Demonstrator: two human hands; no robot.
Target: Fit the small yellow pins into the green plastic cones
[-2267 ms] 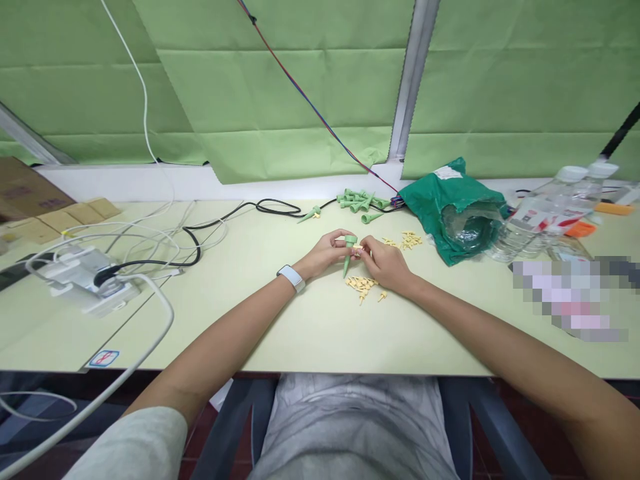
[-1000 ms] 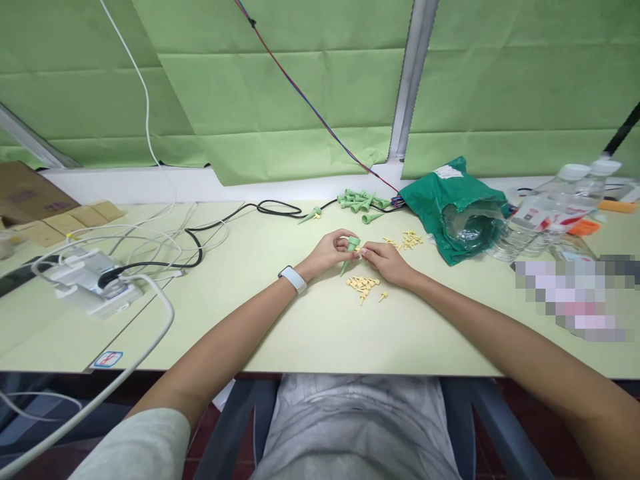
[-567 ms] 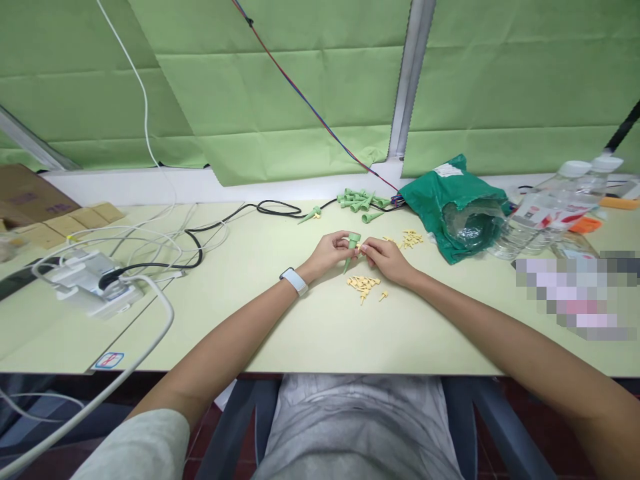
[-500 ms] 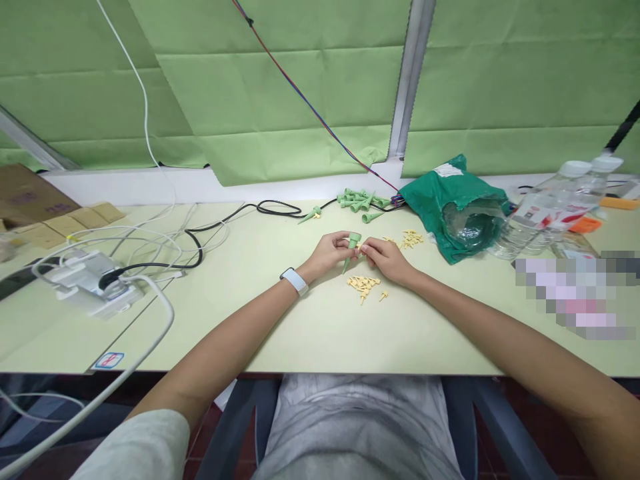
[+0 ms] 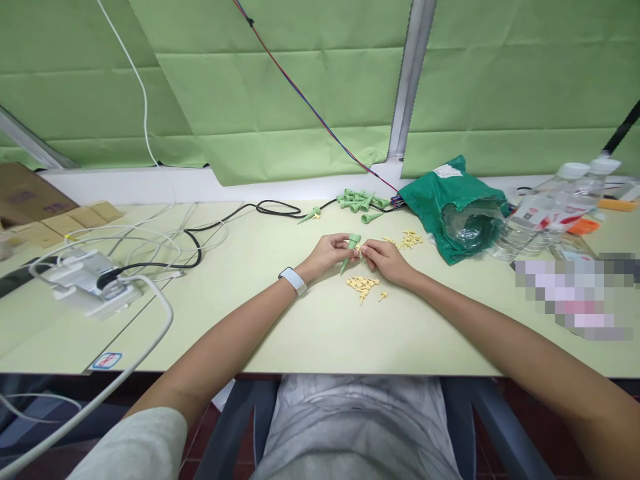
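Note:
My left hand (image 5: 330, 253) grips a green cone-shaped piece (image 5: 354, 240), its wide end up and its tip pointing down. Against the side of that cone, my right hand (image 5: 385, 259) pinches a small yellow piece (image 5: 358, 248), mostly covered by the fingertips. Just below the hands lies a pile of yellow pieces (image 5: 361, 285), with a single yellow piece (image 5: 383, 296) to its right. More yellow pieces (image 5: 411, 239) are behind my right hand. A green cone with a yellow part (image 5: 311, 214) lies farther back, left of a heap of green cones (image 5: 359, 200).
A torn green bag (image 5: 453, 207) and clear plastic bottles (image 5: 540, 207) stand at the right. A white power strip (image 5: 95, 283) with tangled cables is at the left, near cardboard boxes (image 5: 35, 197). A black cable (image 5: 277, 208) runs along the back.
Both hands remain together around the green cone, which has tilted slightly. The camera view has shifted a little.

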